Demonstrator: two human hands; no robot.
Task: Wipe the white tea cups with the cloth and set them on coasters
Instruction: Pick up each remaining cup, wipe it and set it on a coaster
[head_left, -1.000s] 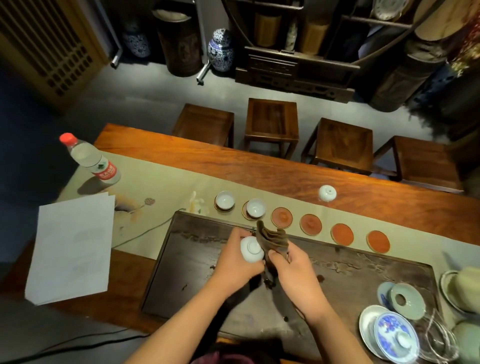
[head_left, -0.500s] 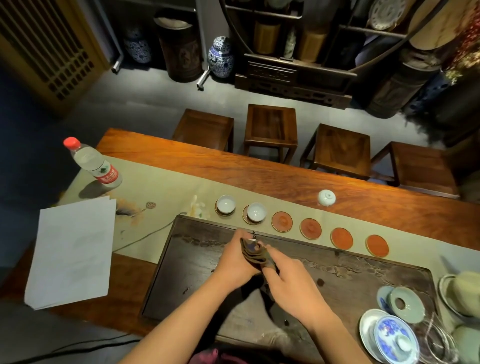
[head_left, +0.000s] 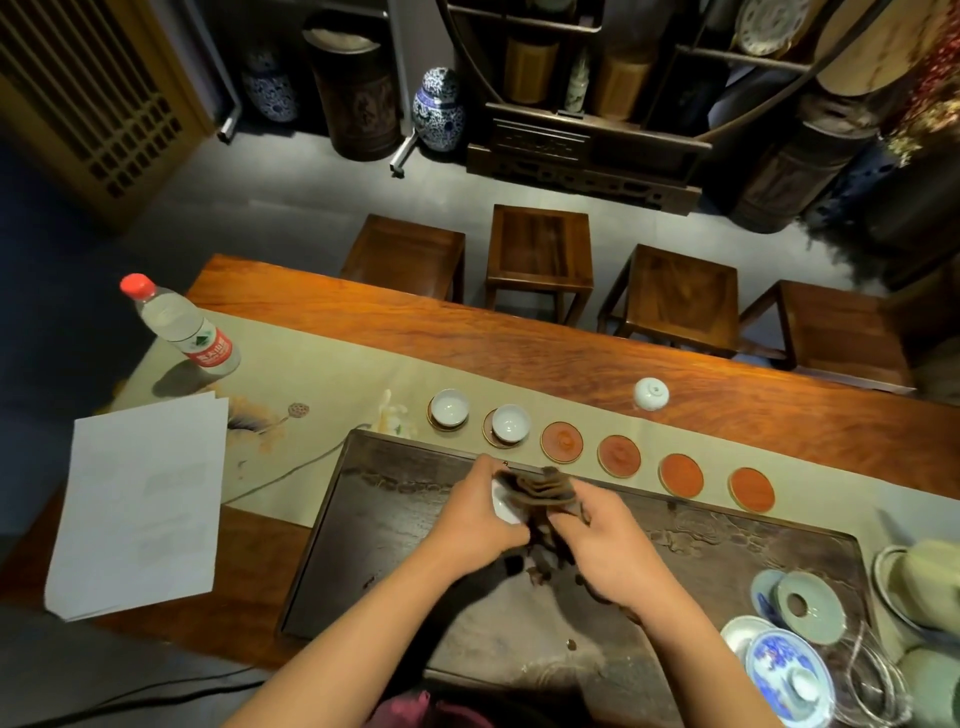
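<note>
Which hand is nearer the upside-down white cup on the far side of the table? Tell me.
Right. The right hand sits below and left of the upside-down cup, working the cloth; the left hand is farther left, holding another cup.

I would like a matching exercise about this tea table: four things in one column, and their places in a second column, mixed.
Things
1. water bottle
2. upside-down white tea cup
3. brown cloth
4. sheets of white paper

Places
A. alone on the far side of the table, beyond the row of coasters
B. between the two hands, over the dark tea tray
C. lying at the left end of the table
D. standing at the far left corner, on the table runner

Pairs: 1-D, 2-A, 3-B, 4-C
</note>
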